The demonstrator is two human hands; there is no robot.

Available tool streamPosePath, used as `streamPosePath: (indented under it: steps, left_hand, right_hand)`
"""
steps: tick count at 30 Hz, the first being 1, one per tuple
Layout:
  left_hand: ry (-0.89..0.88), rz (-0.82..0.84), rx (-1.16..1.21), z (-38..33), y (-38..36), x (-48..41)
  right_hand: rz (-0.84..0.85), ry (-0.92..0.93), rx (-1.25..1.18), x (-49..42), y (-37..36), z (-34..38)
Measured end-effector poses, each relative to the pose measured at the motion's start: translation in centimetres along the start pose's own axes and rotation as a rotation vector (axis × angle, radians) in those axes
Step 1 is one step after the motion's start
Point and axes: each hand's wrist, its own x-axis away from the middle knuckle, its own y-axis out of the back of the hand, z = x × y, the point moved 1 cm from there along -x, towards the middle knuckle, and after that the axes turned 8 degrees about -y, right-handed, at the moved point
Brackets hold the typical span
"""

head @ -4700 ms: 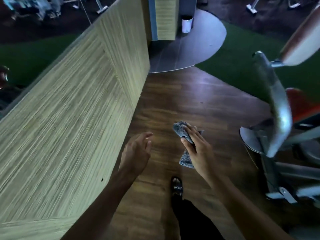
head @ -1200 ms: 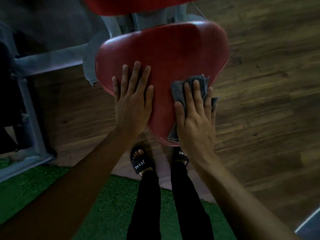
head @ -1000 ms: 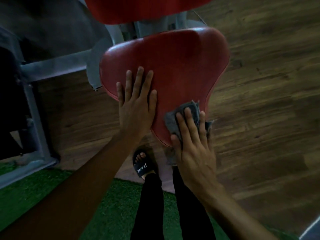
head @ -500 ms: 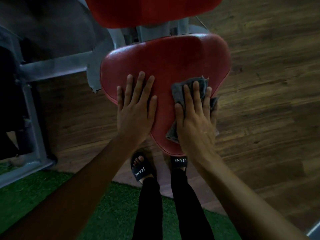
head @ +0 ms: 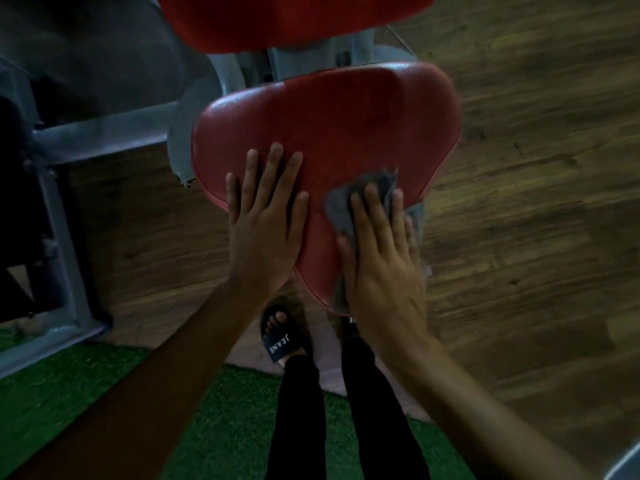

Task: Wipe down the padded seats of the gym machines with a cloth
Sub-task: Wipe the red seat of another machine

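Note:
A red padded seat [head: 332, 126], wide at the far end and narrow toward me, fills the middle of the head view. My left hand [head: 265, 220] lies flat on its near left part, fingers straight and spread. My right hand [head: 381, 258] presses a grey cloth [head: 346, 206] flat against the seat's near right edge with straight fingers. The cloth is blurred and partly hidden under my palm; its lower end hangs off the seat's tip.
A second red pad [head: 294, 19] sits above the seat at the top. Grey steel frame bars [head: 104, 133] of the machine run along the left. Wooden floor [head: 536, 202] lies to the right, green turf [head: 69, 386] below, and my sandalled feet [head: 282, 337] stand under the seat tip.
My right hand has slid the cloth back toward me along the seat's right side. My left hand has stayed flat in the same place.

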Motion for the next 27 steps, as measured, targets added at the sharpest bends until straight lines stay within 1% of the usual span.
streamPosePath:
  steps: [2,3,4,6,7,8,11,12,13,16,17,20,22,24,27]
  left_hand:
    - [0.006,-0.001,0.0,0.0,0.2,0.0]
    - [0.01,0.002,0.001,0.0,0.3,-0.1]
    - [0.012,0.007,0.001,0.0,0.3,-0.1]
    - [0.006,0.023,0.0,0.0,0.4,0.0]
    - [0.003,0.028,0.0,0.0,0.4,0.0]
    - [0.001,0.029,0.0,0.0,0.4,0.0]
    - [0.007,0.014,-0.017,-0.1,0.2,0.0]
    - [0.011,0.012,-0.02,-0.2,0.2,0.0]
    - [0.013,0.014,-0.018,-0.2,0.2,0.0]
    - [0.023,0.017,-0.014,-0.2,0.5,-0.1]
    - [0.026,0.005,-0.019,-0.2,0.6,-0.2]
    - [0.049,-0.04,-0.019,-0.3,1.1,-1.5]
    - [0.088,-0.024,-0.02,0.2,1.2,-2.8]
    - [0.105,0.009,-0.033,0.8,1.1,-3.7]
    - [0.061,0.02,-0.083,0.7,0.7,-3.7]
  right_hand:
    - [0.01,0.145,0.08,2.2,0.3,-1.3]
    - [0.004,0.157,0.068,1.6,0.4,-2.0]
    - [0.001,0.105,0.026,0.1,0.4,-2.3]
    - [-0.007,-0.108,-0.085,-3.4,0.4,-1.7]
    - [-0.015,-0.172,-0.093,-3.8,0.3,-1.0]
    - [-0.025,-0.154,-0.066,-3.2,0.2,-0.4]
    - [0.037,0.107,0.048,0.9,0.1,-0.6]
    - [0.048,0.159,0.052,0.5,0.3,-1.5]
    - [0.038,0.148,0.037,-0.9,0.4,-1.9]
    - [-0.017,-0.076,-0.049,-5.1,0.4,-1.3]
    - [-0.03,-0.091,-0.047,-4.8,0.4,-0.7]
    - [0.024,0.03,-0.013,-1.3,0.4,-0.7]
    - [0.02,0.019,-0.052,-2.1,0.6,-2.1]
    - [-0.033,-0.091,-0.106,-6.4,0.8,-2.8]
    - [-0.105,-0.243,-0.105,-14.2,1.5,-3.4]
